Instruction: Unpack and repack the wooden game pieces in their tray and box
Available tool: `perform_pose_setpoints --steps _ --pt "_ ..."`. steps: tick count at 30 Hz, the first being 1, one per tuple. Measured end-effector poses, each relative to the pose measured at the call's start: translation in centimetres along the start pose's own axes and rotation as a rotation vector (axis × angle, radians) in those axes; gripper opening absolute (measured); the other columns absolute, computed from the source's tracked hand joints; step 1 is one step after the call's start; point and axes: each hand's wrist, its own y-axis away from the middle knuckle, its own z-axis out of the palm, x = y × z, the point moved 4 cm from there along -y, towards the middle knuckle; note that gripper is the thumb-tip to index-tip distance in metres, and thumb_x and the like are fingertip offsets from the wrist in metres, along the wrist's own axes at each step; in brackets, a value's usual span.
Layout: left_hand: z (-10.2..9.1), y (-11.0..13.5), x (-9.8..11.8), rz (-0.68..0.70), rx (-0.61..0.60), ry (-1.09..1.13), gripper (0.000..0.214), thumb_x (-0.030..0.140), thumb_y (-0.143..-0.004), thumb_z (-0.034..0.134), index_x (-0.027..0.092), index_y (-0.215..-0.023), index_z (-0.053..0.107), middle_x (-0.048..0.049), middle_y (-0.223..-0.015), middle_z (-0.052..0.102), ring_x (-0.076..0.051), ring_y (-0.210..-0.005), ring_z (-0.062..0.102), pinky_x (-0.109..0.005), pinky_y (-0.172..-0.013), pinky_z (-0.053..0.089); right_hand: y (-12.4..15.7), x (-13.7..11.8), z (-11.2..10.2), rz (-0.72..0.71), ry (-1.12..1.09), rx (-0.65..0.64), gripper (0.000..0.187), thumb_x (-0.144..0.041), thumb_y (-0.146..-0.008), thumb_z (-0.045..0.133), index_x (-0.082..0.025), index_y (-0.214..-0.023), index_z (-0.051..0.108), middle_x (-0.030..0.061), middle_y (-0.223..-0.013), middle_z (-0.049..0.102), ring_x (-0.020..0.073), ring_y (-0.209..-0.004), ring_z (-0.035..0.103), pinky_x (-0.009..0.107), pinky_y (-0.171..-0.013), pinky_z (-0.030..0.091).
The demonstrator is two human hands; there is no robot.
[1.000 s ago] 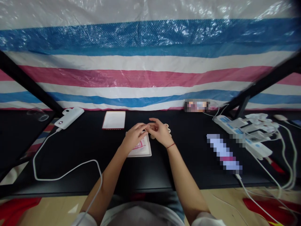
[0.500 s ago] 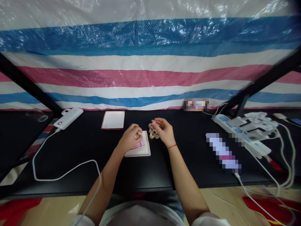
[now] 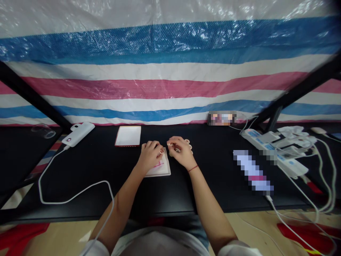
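Note:
My left hand [image 3: 151, 154] is over the shallow white box [image 3: 166, 168], its fingers closed on a round xiangqi piece [image 3: 161, 152] with a red character. A clear bag with pink print [image 3: 159, 164] lies in the box, partly under that hand. Just to the right, my right hand [image 3: 181, 151] has its fingertips pinched on another xiangqi piece [image 3: 170, 144]. More loose pieces [image 3: 187, 142] lie on the black table beneath and behind the right hand, which covers most of them.
A white lid with a red edge [image 3: 128, 136] lies at the back left. Farther left is a white power bank [image 3: 79, 134] with a cable [image 3: 77, 199] looping across the table. On the right are a blurred phone [image 3: 252, 170] and a power strip [image 3: 277, 153] with chargers.
My right hand has moved slightly left and now covers the loose pieces, with a piece at its fingertips. In my left hand, the piece's red-marked face has turned into view.

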Motion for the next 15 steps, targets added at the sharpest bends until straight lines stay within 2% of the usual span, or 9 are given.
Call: perform_pose_setpoints --steps 4,7,11,15 --pt "-0.1 0.3 -0.3 -0.023 0.005 0.032 0.029 0.022 -0.080 0.060 0.025 -0.109 0.061 -0.0067 -0.116 0.060 -0.026 -0.108 0.050 -0.042 -0.090 0.037 0.3 -1.0 1.0 -0.163 0.180 -0.147 0.017 -0.021 -0.083 0.054 -0.021 -0.095 0.066 0.0078 -0.098 0.067 0.0205 -0.094 0.062 0.038 -0.085 0.050" --pt "-0.2 0.6 -1.1 -0.040 -0.004 0.091 0.039 0.023 -0.078 0.061 0.026 -0.116 0.058 -0.0062 -0.117 0.061 -0.026 -0.112 0.050 -0.042 -0.094 0.037 0.5 -1.0 1.8 -0.199 0.310 -0.236 0.015 -0.018 -0.080 0.059 -0.021 -0.093 0.066 0.0054 -0.092 0.070 0.0223 -0.093 0.059 0.040 -0.090 0.045" --pt "-0.3 0.9 -2.2 -0.053 0.030 0.153 0.040 0.023 -0.080 0.057 0.023 -0.120 0.056 -0.0070 -0.118 0.062 -0.025 -0.114 0.051 -0.042 -0.097 0.037 0.7 -0.7 2.4 -0.195 0.425 -0.281 0.009 -0.017 -0.078 0.063 -0.022 -0.085 0.066 0.0034 -0.095 0.071 0.0251 -0.102 0.054 0.043 -0.094 0.040" --pt "0.1 1.0 -2.6 -0.039 0.027 0.171 0.034 0.022 -0.080 0.057 0.025 -0.114 0.061 -0.0052 -0.113 0.063 -0.023 -0.109 0.054 -0.040 -0.097 0.039 1.0 -0.7 2.5 -0.207 0.475 -0.268 0.005 -0.019 -0.080 0.063 -0.023 -0.081 0.067 0.0037 -0.103 0.071 0.0264 -0.108 0.051 0.045 -0.096 0.038"
